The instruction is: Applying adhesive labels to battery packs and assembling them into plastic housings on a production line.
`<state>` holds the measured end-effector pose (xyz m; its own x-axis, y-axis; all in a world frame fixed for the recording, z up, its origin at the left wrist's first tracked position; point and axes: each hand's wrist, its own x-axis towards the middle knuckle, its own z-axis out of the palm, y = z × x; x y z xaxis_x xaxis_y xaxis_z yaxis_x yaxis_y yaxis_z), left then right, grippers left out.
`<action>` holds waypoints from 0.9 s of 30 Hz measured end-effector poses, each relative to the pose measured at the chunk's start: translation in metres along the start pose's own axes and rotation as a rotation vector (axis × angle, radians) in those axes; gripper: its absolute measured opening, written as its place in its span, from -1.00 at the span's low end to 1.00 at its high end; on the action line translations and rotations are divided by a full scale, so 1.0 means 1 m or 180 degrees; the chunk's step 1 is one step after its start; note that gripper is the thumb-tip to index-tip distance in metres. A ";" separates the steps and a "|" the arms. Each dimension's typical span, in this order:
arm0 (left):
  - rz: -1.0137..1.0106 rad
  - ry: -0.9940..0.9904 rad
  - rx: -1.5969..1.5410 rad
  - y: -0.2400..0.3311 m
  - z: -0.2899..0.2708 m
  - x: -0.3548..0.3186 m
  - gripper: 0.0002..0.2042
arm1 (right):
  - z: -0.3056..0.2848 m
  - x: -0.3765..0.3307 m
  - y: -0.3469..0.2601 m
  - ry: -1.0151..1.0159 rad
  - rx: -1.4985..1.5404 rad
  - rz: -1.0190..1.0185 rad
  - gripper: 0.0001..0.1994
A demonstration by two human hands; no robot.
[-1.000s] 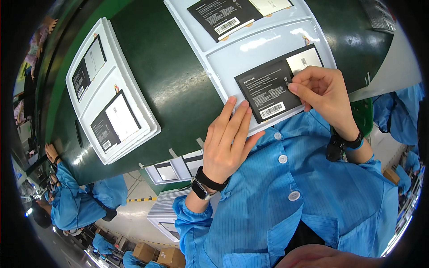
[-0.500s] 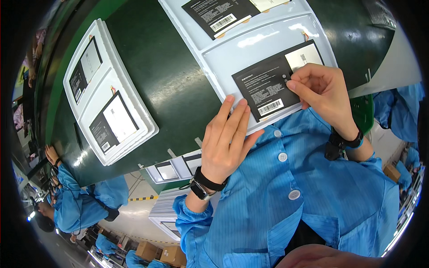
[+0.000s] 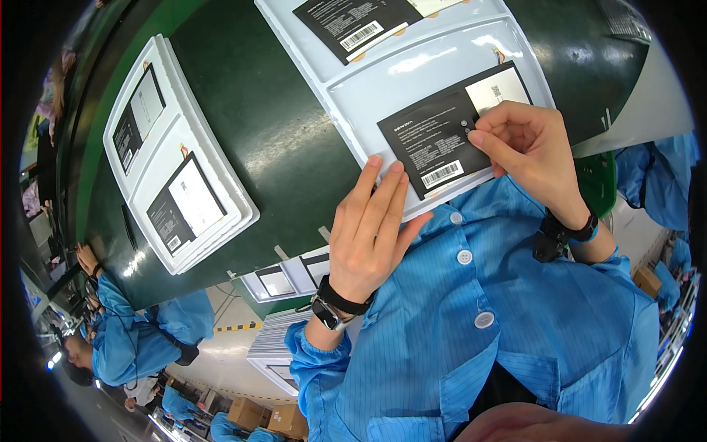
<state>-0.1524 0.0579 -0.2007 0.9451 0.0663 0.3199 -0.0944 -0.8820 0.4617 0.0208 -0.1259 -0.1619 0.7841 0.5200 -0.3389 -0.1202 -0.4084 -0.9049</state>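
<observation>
A flat battery pack (image 3: 427, 151) with a black printed label and a white section lies in the near compartment of a white plastic tray (image 3: 368, 96). A small coloured wire lead (image 3: 499, 53) sticks out at its far edge. My left hand (image 3: 366, 221) rests with straight fingers on the tray's near rim, fingertips beside the pack's left corner. Over the right part of the black label, my right hand (image 3: 526, 144) is closed in a pinch, thumb against index finger. Whatever is between those fingertips is too small or hidden to name. Another battery pack (image 3: 353, 26) lies in the far compartment.
To the left on the green table (image 3: 258, 110) stands a stack of white trays (image 3: 247, 214) holding two more packs. Further trays (image 3: 276, 331) are stacked below the table edge. A green bin (image 3: 596, 180) is at my right. A co-worker in blue (image 3: 140, 331) is at the left.
The tray and both my hands appear shifted very slightly left in the picture. The right hand keeps its pinch over the label, and the left keeps its flat pose.
</observation>
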 end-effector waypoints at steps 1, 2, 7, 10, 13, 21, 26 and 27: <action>-0.0011 -0.0013 -0.0001 0.000 0.000 0.000 -0.41 | 0.000 0.000 0.000 0.0011 0.0005 0.0009 -0.89; -0.0007 -0.0015 -0.0003 0.001 0.000 0.001 -0.41 | 0.000 0.000 0.000 0.0015 0.0006 0.0011 -0.89; 0.0014 -0.0165 0.0172 0.003 -0.002 0.002 -0.43 | -0.001 0.000 0.000 -0.0006 -0.0014 -0.0004 -0.90; 0.0031 -0.0167 0.0194 0.004 -0.002 0.002 -0.47 | 0.000 0.000 -0.003 0.0015 -0.0042 -0.0020 -0.89; 0.0076 -0.0135 0.0168 0.004 -0.002 0.002 -0.51 | 0.000 0.000 -0.003 0.0020 -0.0066 -0.0028 -0.89; 0.0332 0.0030 0.0455 0.012 0.000 0.003 -0.58 | 0.003 0.000 -0.004 0.0047 -0.0235 -0.0208 -0.85; 0.0300 0.0031 0.0397 0.015 -0.001 0.008 -0.63 | 0.003 0.005 -0.009 0.0472 -0.1189 -0.1180 -0.72; 0.0272 0.0025 0.0384 0.016 -0.002 0.009 -0.64 | 0.001 0.007 -0.012 0.0491 -0.1493 -0.1317 -0.70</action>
<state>-0.1461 0.0453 -0.1885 0.9327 -0.0082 0.3605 -0.1357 -0.9342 0.3300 0.0267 -0.1164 -0.1531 0.7914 0.6052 0.0866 0.4626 -0.5001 -0.7321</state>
